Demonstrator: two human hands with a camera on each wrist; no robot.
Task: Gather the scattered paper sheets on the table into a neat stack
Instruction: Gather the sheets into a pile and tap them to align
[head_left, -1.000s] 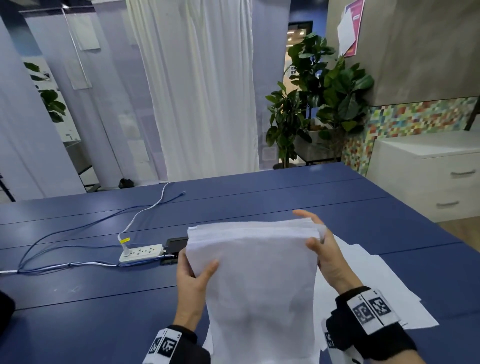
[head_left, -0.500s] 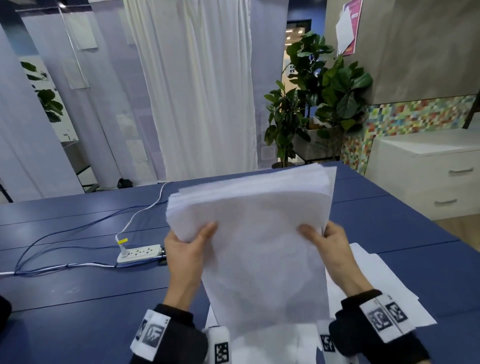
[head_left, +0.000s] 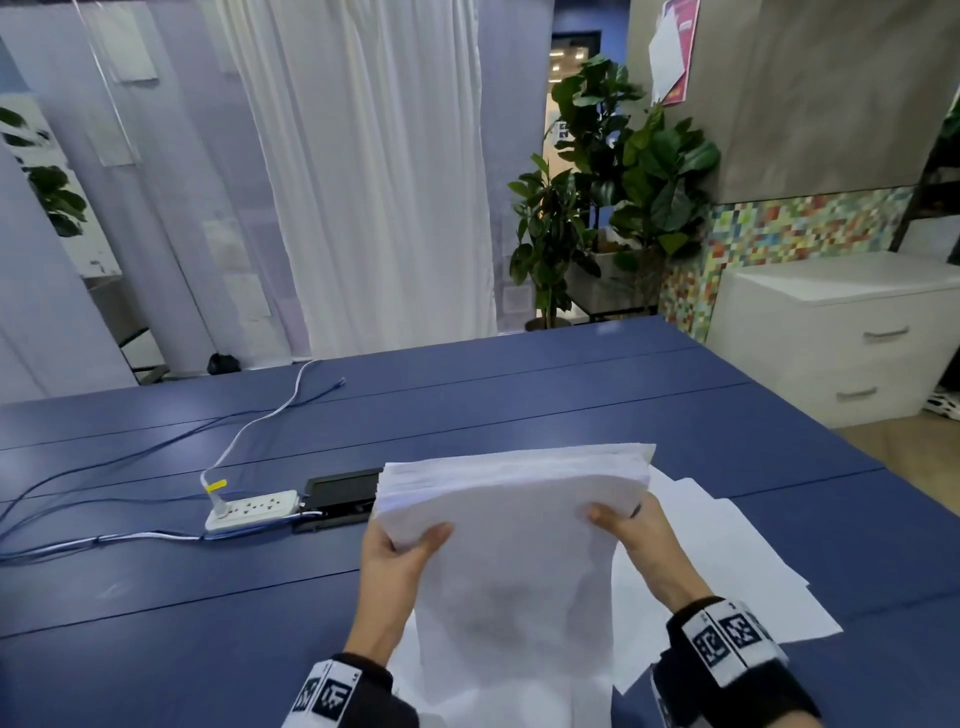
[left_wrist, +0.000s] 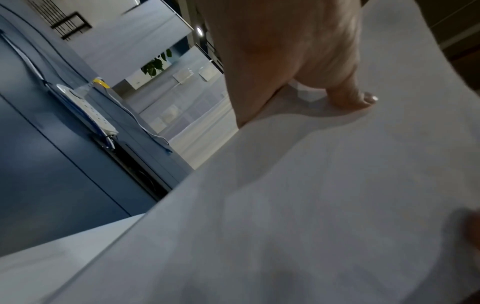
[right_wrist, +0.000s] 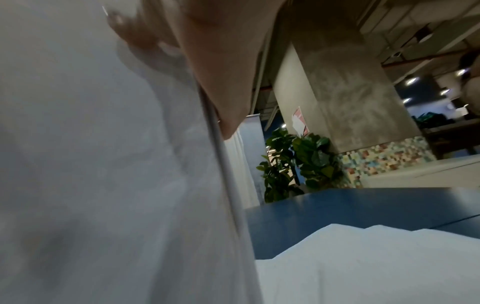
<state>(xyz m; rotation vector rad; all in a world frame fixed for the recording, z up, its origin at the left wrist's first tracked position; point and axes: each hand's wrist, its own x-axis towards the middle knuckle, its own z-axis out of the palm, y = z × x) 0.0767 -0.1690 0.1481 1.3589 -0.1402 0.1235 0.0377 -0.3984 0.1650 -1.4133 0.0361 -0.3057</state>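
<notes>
1. Since half a second ago I have brought the paper stack (head_left: 511, 525) down: its top edge stood high against the curtain then and now sits low, just above the table (head_left: 156, 597), roughly where it stood a second ago. This reads as one beat of a jogging tap.
2. My left hand (head_left: 397, 564) pinches the stack's left edge, thumb on the near face, fingers hidden behind. The left wrist view shows the thumb (left_wrist: 355, 96) pressed flat on the sheet.
3. My right hand (head_left: 636, 540) pinches the right edge the same way, thumb in front, fingers curled round the back. The right wrist view shows the stack edge-on beside the palm.
4. The stack stands nearly upright between the two hands, long axis running away from me and up, top edge tilted forward. The top edges are fanned, not yet flush. Its bottom end is out of frame, so I cannot tell whether it touches the table.
5. Loose sheets (head_left: 727, 566) lie flat near the table's near right corner, under and beyond my right wrist, so the right hand is nearer them.
6. A power strip (head_left: 252, 512) and a black tray (head_left: 343, 493) lie left of the stack, near it but apart.
7. My judgement: the stack needs more tapping, then the loose sheets added.
</notes>
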